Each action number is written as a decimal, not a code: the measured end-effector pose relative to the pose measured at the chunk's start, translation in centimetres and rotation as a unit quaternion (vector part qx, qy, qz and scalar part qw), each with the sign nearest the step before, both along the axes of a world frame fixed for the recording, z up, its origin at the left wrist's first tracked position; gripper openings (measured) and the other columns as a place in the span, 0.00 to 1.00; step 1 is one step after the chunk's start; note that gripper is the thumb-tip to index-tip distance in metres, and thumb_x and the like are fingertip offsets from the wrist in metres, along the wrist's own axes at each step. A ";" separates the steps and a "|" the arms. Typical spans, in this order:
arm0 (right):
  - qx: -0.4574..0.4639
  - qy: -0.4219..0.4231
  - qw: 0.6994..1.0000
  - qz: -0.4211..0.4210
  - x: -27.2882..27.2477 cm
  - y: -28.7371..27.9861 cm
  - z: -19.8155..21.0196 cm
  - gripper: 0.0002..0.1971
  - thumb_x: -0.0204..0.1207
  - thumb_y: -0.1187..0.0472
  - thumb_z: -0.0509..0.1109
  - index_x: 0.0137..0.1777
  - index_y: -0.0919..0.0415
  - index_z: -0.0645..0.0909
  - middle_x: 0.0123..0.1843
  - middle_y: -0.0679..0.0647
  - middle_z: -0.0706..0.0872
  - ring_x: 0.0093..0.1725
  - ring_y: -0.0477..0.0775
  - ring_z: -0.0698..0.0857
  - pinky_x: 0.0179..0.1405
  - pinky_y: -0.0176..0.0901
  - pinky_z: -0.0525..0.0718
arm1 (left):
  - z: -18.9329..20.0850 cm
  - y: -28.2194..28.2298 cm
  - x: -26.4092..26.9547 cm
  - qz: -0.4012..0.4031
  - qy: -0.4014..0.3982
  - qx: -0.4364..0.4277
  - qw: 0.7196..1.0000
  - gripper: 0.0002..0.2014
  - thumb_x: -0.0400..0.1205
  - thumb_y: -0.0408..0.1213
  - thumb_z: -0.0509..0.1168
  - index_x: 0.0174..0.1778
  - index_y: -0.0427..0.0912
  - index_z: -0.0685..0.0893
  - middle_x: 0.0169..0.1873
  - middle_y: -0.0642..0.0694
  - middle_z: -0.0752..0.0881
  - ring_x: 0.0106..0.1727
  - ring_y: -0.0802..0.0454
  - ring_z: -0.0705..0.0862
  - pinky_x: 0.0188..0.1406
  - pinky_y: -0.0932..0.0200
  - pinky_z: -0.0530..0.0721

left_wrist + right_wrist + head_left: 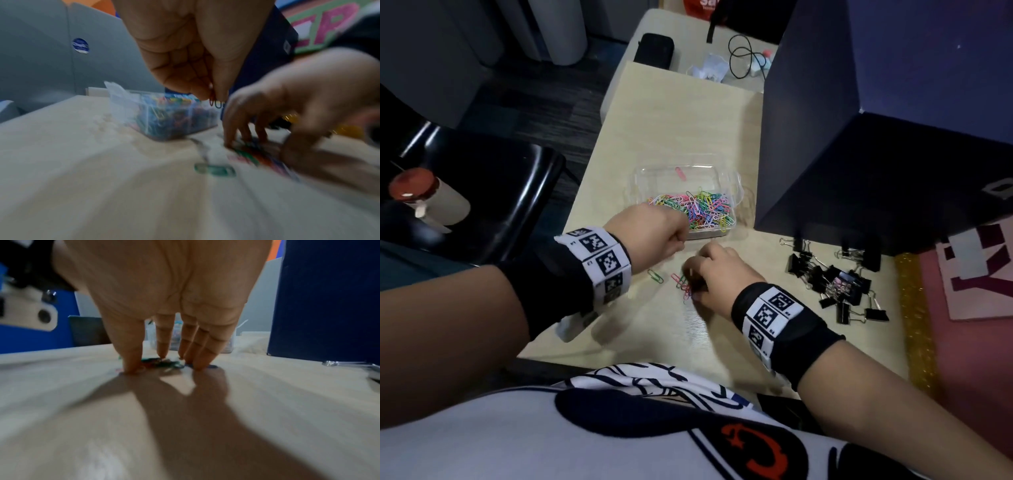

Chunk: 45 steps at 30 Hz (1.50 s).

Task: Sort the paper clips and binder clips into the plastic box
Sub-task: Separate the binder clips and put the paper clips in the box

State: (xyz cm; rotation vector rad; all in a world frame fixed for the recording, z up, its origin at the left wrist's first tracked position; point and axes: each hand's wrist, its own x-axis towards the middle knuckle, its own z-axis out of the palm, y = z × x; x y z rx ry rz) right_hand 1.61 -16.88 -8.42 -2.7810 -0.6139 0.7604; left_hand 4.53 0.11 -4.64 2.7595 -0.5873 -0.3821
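Pinched between thumb and curled fingers of the left hand (197,53), a few paper clips (214,101) are held hanging, long axes near vertical, just short of the plastic box (734,192). Nearer the body, the right hand (717,274) is set fingertips-down on a small loose cluster of coloured clips (683,286), thumb and fingers spread around it and pressing on the table (688,113); whether anything is gripped yet cannot be told. A single green clip (655,275) lies just left of the cluster, its long axis slanting away to the left. The paper-clip stage is judged nearly done: the box's near part is already heaped with clips. Next, the left hand's clips need carrying over the box wall and releasing. Off to the right, the black binder clips (835,284) lie untouched in a pile.
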 end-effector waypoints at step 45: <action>-0.071 0.003 0.991 -0.117 0.4 1.9 1.2 0.15 0.80 0.67 0.60 0.66 0.64 0.74 0.63 0.62 0.75 0.63 0.65 0.80 0.56 0.50 0.79 | -4.1 0.8 -0.2 -0.103 0.050 0.261 0.958 0.09 0.78 0.33 0.64 0.36 0.48 0.72 0.43 0.46 0.82 0.37 0.45 0.78 0.30 0.55 0.74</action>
